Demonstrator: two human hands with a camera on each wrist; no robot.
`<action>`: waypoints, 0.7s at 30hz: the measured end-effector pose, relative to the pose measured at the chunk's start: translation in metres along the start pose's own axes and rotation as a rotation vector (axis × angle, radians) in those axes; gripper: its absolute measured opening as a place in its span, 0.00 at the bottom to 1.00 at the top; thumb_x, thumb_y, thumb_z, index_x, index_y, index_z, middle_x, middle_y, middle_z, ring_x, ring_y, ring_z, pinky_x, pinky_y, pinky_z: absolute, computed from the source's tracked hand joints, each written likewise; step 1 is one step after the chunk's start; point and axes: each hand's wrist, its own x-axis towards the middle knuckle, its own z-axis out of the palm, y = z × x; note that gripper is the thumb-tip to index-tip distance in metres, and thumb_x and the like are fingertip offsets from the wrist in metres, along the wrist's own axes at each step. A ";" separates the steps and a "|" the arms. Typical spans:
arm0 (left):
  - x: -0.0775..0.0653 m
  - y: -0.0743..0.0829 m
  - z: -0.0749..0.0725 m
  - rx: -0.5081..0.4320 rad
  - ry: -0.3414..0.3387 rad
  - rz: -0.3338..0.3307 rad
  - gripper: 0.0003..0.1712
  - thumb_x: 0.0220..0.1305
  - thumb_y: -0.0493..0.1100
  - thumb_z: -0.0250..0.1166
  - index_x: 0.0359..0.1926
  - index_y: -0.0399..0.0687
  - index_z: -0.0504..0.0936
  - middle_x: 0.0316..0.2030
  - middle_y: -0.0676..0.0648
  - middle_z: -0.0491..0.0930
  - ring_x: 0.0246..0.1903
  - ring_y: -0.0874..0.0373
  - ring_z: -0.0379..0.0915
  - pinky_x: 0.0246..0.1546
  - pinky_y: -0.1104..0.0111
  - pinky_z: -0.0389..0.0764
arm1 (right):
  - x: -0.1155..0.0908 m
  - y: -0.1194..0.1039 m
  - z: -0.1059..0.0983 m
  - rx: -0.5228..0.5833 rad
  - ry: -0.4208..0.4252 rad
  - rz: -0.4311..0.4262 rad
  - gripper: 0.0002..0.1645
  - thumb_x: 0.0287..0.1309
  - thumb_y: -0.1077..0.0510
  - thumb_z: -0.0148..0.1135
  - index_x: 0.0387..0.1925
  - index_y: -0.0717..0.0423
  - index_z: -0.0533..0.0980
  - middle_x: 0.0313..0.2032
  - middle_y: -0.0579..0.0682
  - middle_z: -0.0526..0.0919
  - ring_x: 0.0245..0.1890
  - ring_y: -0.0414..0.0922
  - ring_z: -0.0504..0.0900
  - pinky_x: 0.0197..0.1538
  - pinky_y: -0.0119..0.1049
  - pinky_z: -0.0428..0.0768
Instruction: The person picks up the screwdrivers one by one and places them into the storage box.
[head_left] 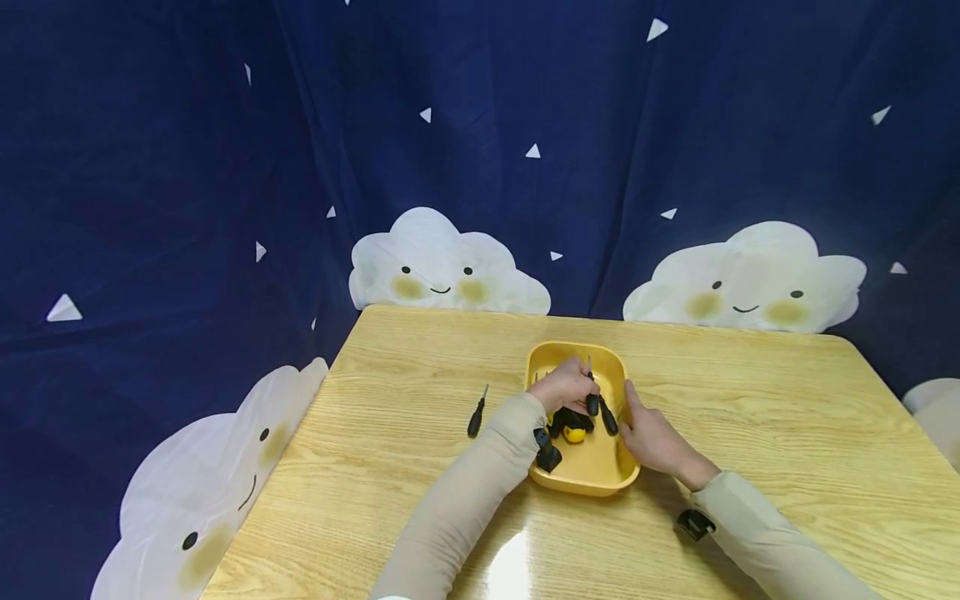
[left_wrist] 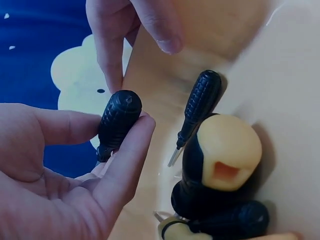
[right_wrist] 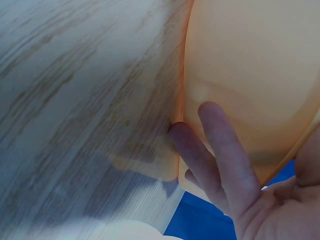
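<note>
In the head view, my left hand (head_left: 564, 387) is over the yellow plastic bin (head_left: 581, 483), pinching a black-handled screwdriver (head_left: 592, 405) between thumb and fingers. The left wrist view shows that handle (left_wrist: 120, 115) end-on, its tip hidden. Another black screwdriver (head_left: 608, 417) lies in the bin beside it. Near it is a yellow-and-black tool (head_left: 575, 435) with a rounded end; its kind is unclear. My right hand (head_left: 660, 437) grips the bin's right wall, with fingers (right_wrist: 227, 155) along the outside and thumb over the rim.
A black-handled screwdriver (head_left: 476, 417) lies on the wooden table (head_left: 405, 375), left of the bin. Another black-handled tool (left_wrist: 235, 220) lies in the bin, partly cut off. Behind the table hangs a dark blue curtain (head_left: 480, 167) with cloud prints.
</note>
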 end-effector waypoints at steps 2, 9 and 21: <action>0.000 0.000 0.001 0.018 0.008 -0.002 0.11 0.62 0.29 0.58 0.28 0.40 0.64 0.29 0.42 0.72 0.29 0.48 0.78 0.36 0.55 0.83 | 0.000 0.000 0.000 0.002 0.003 -0.003 0.44 0.63 0.65 0.48 0.69 0.75 0.34 0.13 0.50 0.68 0.10 0.41 0.66 0.16 0.34 0.68; 0.000 -0.001 0.002 0.038 0.022 -0.018 0.18 0.62 0.29 0.56 0.20 0.45 0.60 0.25 0.42 0.72 0.26 0.48 0.77 0.34 0.55 0.83 | 0.000 -0.001 0.000 0.006 0.004 -0.003 0.44 0.62 0.65 0.48 0.69 0.74 0.36 0.13 0.50 0.68 0.10 0.41 0.66 0.16 0.34 0.69; 0.002 -0.005 0.002 0.061 0.015 -0.047 0.09 0.64 0.31 0.56 0.30 0.41 0.65 0.28 0.41 0.73 0.27 0.48 0.77 0.35 0.55 0.83 | -0.002 -0.002 -0.002 0.022 -0.002 -0.010 0.44 0.63 0.65 0.48 0.69 0.74 0.34 0.12 0.49 0.68 0.10 0.40 0.65 0.15 0.33 0.68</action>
